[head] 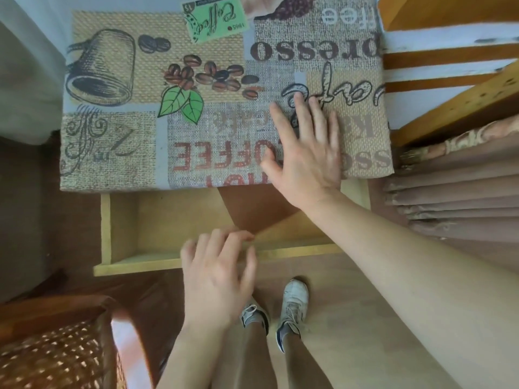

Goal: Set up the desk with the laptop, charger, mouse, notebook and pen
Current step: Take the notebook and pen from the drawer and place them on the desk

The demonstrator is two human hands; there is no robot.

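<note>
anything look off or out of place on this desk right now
The drawer under the desk is pulled out, and the part in view holds only a brown sheet. No laptop, charger, mouse, notebook or pen is in view. The right hand lies flat on the tablecloth; the left hand is blurred above the drawer front.

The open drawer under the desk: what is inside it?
The drawer shows only its bare wooden bottom; no item is visible. The desk, right forearm and left hand hide its back and part of the front.
</note>
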